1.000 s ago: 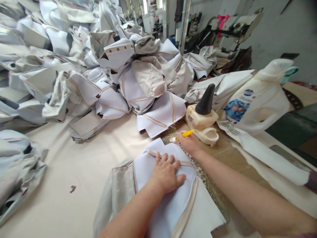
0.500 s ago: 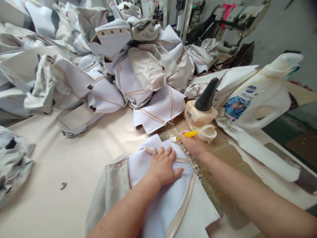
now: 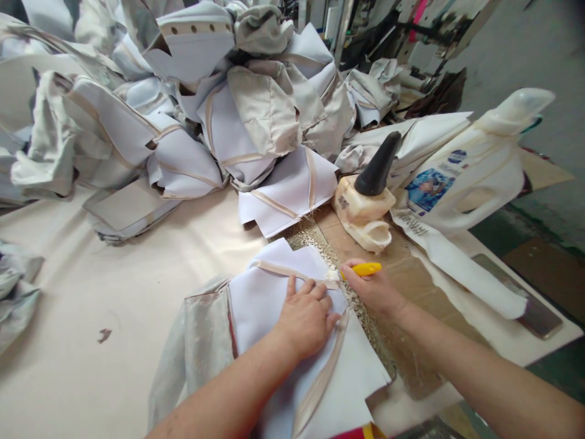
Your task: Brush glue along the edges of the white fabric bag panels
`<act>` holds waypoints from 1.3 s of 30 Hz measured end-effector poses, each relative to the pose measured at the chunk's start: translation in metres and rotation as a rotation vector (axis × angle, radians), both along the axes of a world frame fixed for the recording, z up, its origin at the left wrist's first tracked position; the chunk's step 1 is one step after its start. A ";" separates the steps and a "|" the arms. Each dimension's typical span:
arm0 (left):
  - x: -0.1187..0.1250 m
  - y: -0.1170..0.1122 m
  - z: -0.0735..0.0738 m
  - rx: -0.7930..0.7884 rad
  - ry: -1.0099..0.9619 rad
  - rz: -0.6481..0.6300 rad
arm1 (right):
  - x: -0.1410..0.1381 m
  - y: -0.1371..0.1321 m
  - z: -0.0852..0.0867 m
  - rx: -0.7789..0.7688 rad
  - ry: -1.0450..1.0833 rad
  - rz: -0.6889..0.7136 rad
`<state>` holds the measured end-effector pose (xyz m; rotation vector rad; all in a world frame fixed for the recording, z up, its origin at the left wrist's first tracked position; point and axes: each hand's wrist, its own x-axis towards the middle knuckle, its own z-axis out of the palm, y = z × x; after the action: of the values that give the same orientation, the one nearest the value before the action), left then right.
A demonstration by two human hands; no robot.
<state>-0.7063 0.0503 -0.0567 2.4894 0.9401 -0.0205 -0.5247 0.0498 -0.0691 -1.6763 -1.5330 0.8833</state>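
My left hand [image 3: 308, 314] lies with its fingers spread on a white sewn panel [image 3: 267, 299] with beige tape along its seams, pressing it to the table. Grey fabric [image 3: 205, 329] joins the panel on its left side. My right hand [image 3: 372, 286] is closed round a small brush [image 3: 365, 269] with a yellow handle. The brush's pale bristles touch the panel's right edge, just beyond my left fingertips. Under that edge runs a strip crusted with dried, pale residue [image 3: 361, 317].
A stained glue container [image 3: 361, 210] with a black cone [image 3: 378, 164] stands beyond my right hand. Behind it is a large white jug [image 3: 479, 164]. Similar sewn pieces [image 3: 265, 110] are heaped at the back. A phone-like dark slab [image 3: 539, 317] lies at the right.
The brush in my right hand has moved along the panel's right edge, toward me. My left hand has shifted slightly nearer and its thumb is more tucked. The camera view has tilted down.
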 end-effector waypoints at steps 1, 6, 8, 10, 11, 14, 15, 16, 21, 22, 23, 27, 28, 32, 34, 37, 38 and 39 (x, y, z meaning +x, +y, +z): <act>0.000 0.000 -0.001 0.004 -0.004 0.001 | 0.000 0.000 -0.001 0.027 -0.022 0.001; 0.000 -0.001 -0.003 0.006 0.000 0.001 | 0.001 -0.008 -0.003 0.009 -0.026 0.050; 0.000 -0.001 -0.004 0.011 -0.006 0.012 | 0.003 -0.015 -0.003 -0.049 -0.052 0.072; 0.000 -0.002 -0.005 0.017 -0.015 0.022 | 0.005 -0.022 -0.001 -0.100 -0.066 0.084; 0.000 -0.003 -0.005 0.018 -0.018 0.025 | 0.006 -0.024 0.000 -0.119 -0.067 0.085; 0.000 -0.004 -0.006 0.029 -0.021 0.018 | 0.004 -0.023 0.004 -0.078 -0.066 0.042; 0.000 -0.004 -0.006 0.033 -0.018 0.013 | 0.003 -0.021 0.004 -0.042 -0.063 0.025; 0.000 -0.005 -0.006 0.037 -0.011 0.010 | 0.001 -0.019 0.004 -0.008 -0.056 0.018; -0.001 -0.002 -0.004 0.049 0.010 0.012 | 0.003 -0.026 -0.002 -0.035 -0.051 0.103; 0.000 -0.002 -0.003 0.046 0.009 0.014 | 0.006 -0.030 -0.002 -0.061 -0.061 0.110; 0.001 -0.002 -0.001 0.037 0.012 0.017 | 0.008 -0.033 -0.001 -0.083 -0.068 0.113; 0.005 -0.011 0.012 -0.027 0.041 -0.006 | 0.009 -0.040 0.007 -0.070 -0.032 0.060; 0.006 -0.015 0.015 -0.052 0.048 -0.043 | 0.008 -0.039 0.008 -0.047 -0.018 0.056; 0.007 -0.030 0.019 -0.136 0.084 -0.145 | 0.007 -0.043 0.006 -0.047 -0.037 0.105; 0.005 -0.033 0.016 -0.141 0.076 -0.123 | 0.009 -0.050 0.006 -0.084 -0.066 0.102; 0.002 -0.034 0.010 -0.139 0.045 -0.110 | 0.013 -0.061 0.010 -0.077 -0.093 0.131; 0.001 -0.034 0.009 -0.137 0.038 -0.109 | 0.014 -0.064 0.012 -0.070 -0.103 0.147; 0.001 -0.033 0.008 -0.135 0.037 -0.109 | 0.015 -0.065 0.013 -0.066 -0.118 0.158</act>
<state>-0.7052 0.0170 -0.0485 2.4193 0.7893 -0.1604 -0.5094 -0.0154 -0.0559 -1.6978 -1.7522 0.9395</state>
